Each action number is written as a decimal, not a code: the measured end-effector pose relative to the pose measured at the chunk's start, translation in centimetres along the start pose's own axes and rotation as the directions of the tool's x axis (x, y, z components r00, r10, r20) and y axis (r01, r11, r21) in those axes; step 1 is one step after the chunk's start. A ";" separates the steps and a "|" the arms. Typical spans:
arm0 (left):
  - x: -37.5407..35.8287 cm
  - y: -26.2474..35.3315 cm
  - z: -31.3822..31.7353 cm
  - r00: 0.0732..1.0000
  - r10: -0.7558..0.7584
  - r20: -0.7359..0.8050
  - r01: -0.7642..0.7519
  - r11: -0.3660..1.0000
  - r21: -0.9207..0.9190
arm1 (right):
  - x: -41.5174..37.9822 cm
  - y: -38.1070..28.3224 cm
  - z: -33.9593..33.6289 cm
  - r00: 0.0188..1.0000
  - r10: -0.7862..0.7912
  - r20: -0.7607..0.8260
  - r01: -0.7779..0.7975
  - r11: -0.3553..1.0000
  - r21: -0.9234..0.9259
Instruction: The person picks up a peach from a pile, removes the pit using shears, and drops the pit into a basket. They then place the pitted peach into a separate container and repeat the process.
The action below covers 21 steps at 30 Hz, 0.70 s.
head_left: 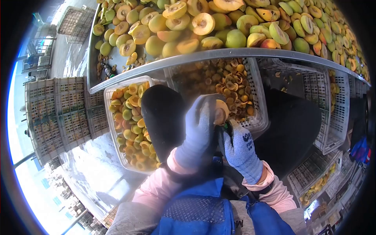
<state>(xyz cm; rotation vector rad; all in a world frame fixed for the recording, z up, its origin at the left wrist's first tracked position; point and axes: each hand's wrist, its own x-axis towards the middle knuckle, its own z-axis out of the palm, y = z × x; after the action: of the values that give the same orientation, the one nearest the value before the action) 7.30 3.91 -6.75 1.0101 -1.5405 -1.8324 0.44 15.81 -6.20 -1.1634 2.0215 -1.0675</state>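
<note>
My left hand, in a grey glove, is closed around a halved peach with its cut face turned to the right. My right hand, in a grey-blue glove, grips a small dark tool pressed against the peach's underside. Both hands are held close together over my lap, below the metal table's rim. The tool's tip is hidden between the gloves.
A metal table heaped with whole and halved peaches fills the top. Under it stand a white crate of peach halves at left, a crate of pits and scraps in the middle, and more white crates at right. Stacked crates stand far left.
</note>
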 end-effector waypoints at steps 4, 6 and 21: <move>-0.1 -1.0 -0.2 0.999 -0.030 0.026 0.027 0.992 0.125 | 0.5 0.0 -0.7 0.999 -0.034 0.017 0.033 0.998 0.054; 0.1 -0.3 -0.5 0.994 -0.088 0.070 0.069 0.969 0.238 | 0.0 0.8 -0.1 0.989 -0.118 -0.093 0.126 0.988 0.088; -3.1 -6.2 -1.2 0.991 0.052 -0.126 -0.017 0.965 0.262 | 0.5 1.5 1.1 0.828 -0.397 0.397 -0.546 -0.735 0.403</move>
<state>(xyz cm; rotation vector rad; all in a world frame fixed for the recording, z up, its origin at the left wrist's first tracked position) 10.41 6.93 -12.25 1.1895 -1.7361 -1.5331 0.42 15.41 -8.04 0.3425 -0.4015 -1.4263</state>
